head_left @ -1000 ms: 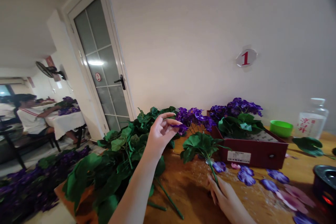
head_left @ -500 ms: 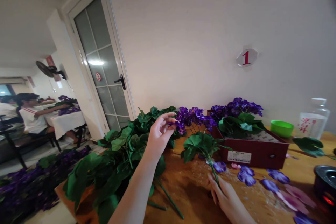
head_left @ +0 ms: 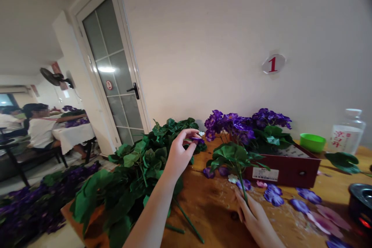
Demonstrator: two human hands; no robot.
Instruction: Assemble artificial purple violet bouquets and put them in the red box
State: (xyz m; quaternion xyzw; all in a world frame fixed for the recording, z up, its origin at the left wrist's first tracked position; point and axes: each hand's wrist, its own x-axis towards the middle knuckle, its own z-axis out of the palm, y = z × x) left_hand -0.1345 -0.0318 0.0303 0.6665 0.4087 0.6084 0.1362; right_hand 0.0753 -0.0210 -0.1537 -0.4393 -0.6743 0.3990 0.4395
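My left hand is raised over the wooden table, thumb and fingertips pinched on a small purple petal. My right hand rests low on the table and grips the green stem of an artificial flower sprig with purple blooms and green leaves. The sprig stands nearly upright, just right of my left fingertips. A purple bloom and a small white piece lie on the table under it.
A heap of green leafy stems covers the table's left end. A dark red box holds more purple flowers. Loose purple petals, a green bowl, a clear bottle and a dark pot sit right. A person sits at a far table.
The sprig in my right hand has swung upright and to the right, away from my left hand. My left fingers now hold a petal apart from the blooms; a bloom lies on the table.
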